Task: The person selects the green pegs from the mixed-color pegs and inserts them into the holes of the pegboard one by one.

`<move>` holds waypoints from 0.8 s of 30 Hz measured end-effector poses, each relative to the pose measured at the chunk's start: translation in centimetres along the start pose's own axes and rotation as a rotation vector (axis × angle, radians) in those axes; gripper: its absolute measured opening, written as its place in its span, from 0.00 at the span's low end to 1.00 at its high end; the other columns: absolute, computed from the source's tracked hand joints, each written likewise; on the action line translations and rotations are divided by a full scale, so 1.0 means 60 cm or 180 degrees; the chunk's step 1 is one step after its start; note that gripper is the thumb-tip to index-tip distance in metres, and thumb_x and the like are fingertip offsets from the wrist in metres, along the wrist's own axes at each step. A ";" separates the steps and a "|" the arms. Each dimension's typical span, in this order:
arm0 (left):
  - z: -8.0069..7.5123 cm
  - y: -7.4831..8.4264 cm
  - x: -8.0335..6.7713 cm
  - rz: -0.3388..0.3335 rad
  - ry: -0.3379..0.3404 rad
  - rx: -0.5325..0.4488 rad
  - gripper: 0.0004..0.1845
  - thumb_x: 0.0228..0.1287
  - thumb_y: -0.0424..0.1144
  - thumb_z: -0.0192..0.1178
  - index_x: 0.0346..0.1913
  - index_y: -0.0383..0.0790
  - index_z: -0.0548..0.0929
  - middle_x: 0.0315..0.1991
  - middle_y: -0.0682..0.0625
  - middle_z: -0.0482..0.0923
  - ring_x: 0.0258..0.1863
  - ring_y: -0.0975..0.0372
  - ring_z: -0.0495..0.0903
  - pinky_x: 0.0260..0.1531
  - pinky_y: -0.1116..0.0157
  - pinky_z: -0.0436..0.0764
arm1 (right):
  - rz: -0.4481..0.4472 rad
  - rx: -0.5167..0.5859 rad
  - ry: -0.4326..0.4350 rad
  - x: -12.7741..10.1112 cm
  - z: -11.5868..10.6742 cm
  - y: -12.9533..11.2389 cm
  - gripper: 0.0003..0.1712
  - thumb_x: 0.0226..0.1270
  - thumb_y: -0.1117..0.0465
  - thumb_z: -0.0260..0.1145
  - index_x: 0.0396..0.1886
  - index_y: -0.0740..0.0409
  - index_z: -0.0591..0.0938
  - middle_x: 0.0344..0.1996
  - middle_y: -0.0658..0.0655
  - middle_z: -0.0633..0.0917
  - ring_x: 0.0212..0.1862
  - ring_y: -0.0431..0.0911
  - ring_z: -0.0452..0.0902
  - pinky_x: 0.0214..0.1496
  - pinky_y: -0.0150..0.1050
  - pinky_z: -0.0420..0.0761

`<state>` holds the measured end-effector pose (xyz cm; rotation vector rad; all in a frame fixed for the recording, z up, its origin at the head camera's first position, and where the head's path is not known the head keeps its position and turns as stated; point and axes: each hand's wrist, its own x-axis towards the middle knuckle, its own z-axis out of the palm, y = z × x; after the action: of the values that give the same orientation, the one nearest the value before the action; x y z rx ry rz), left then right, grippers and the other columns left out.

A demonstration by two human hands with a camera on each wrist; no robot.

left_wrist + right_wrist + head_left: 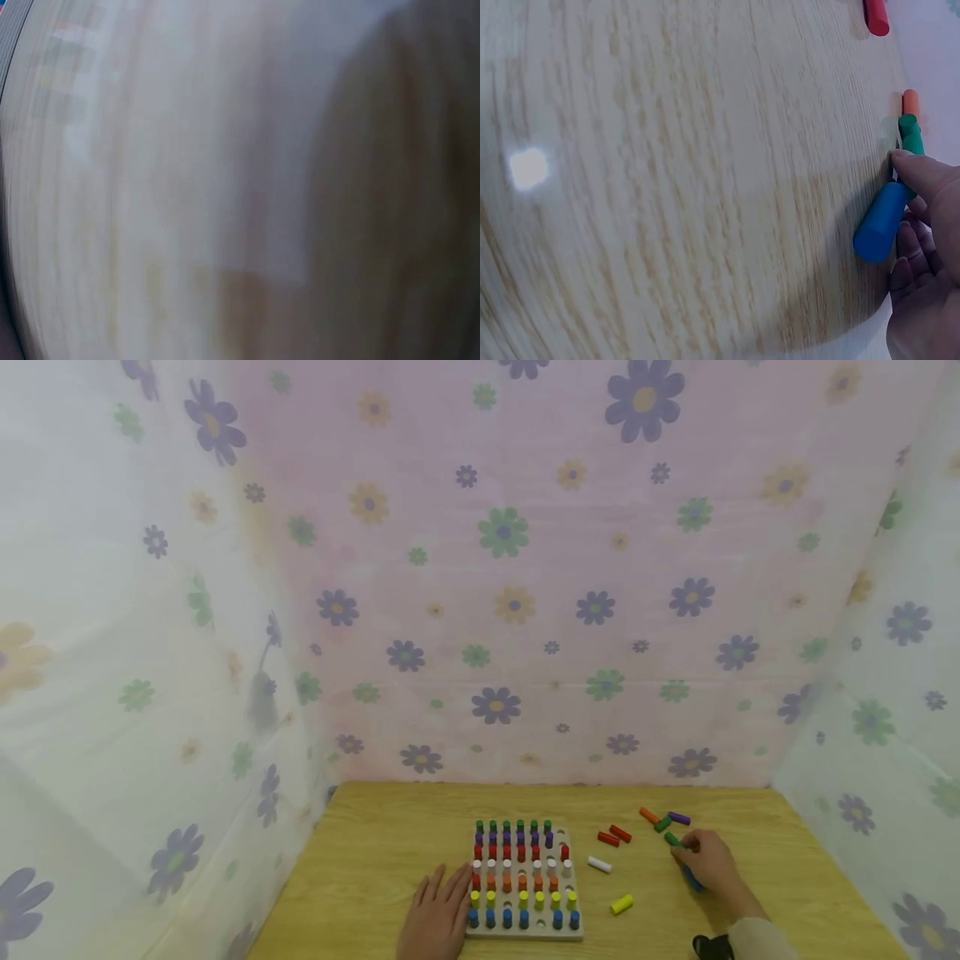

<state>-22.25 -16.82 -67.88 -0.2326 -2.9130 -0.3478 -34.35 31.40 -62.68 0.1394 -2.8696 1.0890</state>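
A pale pegboard [525,933] holds rows of coloured pegs: green, purple, red, white, orange, yellow and blue, with some holes bare. At the left end of the orange row stands a red peg [476,882]. My left hand [435,914] lies on the table with its fingers extended, against the board's left edge. To the right of the board, my right hand [708,862] pinches a green peg [672,840] between thumb and fingers. Beside that hand lies a blue peg [879,223], partly covered in the head view. The left wrist view is blurred and shows mostly wood grain.
Loose pegs lie right of the board: two red pegs [619,833], a white peg [599,864], a yellow peg [622,904], an orange peg [648,816], another green peg [663,823] and a purple peg [678,818]. Flowered curtains [555,568] enclose the table.
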 end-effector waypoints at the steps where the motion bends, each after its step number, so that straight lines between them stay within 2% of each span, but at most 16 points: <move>1: 0.000 0.000 0.000 0.0003 0.0004 -0.0001 0.29 0.84 0.59 0.32 0.78 0.56 0.68 0.74 0.57 0.70 0.75 0.46 0.64 0.74 0.42 0.61 | 0.0003 -0.0033 0.0017 -0.001 0.000 -0.001 0.12 0.67 0.64 0.70 0.37 0.72 0.82 0.34 0.60 0.84 0.38 0.53 0.80 0.40 0.49 0.83; 4: 0.002 -0.003 0.000 0.0006 0.0055 0.0031 0.29 0.84 0.59 0.32 0.77 0.55 0.69 0.73 0.57 0.71 0.75 0.47 0.64 0.74 0.43 0.61 | 0.0043 -0.0034 -0.0033 -0.002 -0.002 -0.007 0.11 0.68 0.63 0.70 0.36 0.69 0.82 0.32 0.57 0.84 0.36 0.49 0.79 0.36 0.44 0.82; 7: 0.003 -0.005 -0.001 0.0007 0.0089 0.0069 0.29 0.84 0.59 0.33 0.77 0.56 0.70 0.73 0.58 0.71 0.75 0.48 0.65 0.74 0.43 0.62 | 0.0164 0.0126 -0.0093 -0.006 -0.006 -0.011 0.10 0.69 0.62 0.69 0.35 0.67 0.83 0.31 0.55 0.84 0.33 0.47 0.78 0.32 0.40 0.79; 11: 0.001 -0.003 0.001 -0.0008 0.0030 0.0024 0.30 0.84 0.60 0.32 0.78 0.56 0.68 0.74 0.58 0.70 0.75 0.47 0.64 0.74 0.42 0.61 | 0.0268 0.0308 -0.0014 -0.010 -0.016 -0.013 0.11 0.70 0.62 0.68 0.38 0.70 0.83 0.32 0.58 0.85 0.33 0.47 0.78 0.31 0.38 0.79; 15: 0.000 0.000 0.001 -0.0008 -0.0052 -0.0004 0.31 0.84 0.60 0.29 0.78 0.55 0.67 0.75 0.57 0.69 0.76 0.47 0.62 0.75 0.42 0.60 | 0.0245 0.0323 0.0024 -0.016 -0.029 -0.017 0.14 0.71 0.62 0.66 0.42 0.73 0.83 0.35 0.61 0.86 0.35 0.49 0.81 0.32 0.38 0.82; 18: -0.001 0.002 0.000 0.0014 -0.0035 0.0000 0.30 0.84 0.59 0.30 0.78 0.54 0.68 0.75 0.57 0.69 0.76 0.47 0.62 0.75 0.42 0.61 | 0.0208 0.0357 0.0008 -0.019 -0.039 -0.023 0.16 0.73 0.62 0.65 0.44 0.75 0.83 0.35 0.62 0.87 0.36 0.50 0.83 0.32 0.39 0.83; 24: -0.004 0.002 0.000 0.0009 -0.0012 0.0021 0.30 0.84 0.59 0.31 0.77 0.55 0.69 0.74 0.57 0.70 0.75 0.48 0.64 0.74 0.42 0.62 | 0.0134 0.0388 0.0096 -0.026 -0.050 -0.034 0.17 0.75 0.58 0.66 0.47 0.72 0.84 0.37 0.61 0.90 0.39 0.51 0.85 0.33 0.37 0.84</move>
<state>-22.15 -16.75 -67.60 -0.2366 -2.9167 -0.3375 -32.48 31.96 -59.24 0.0685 -2.7919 1.2630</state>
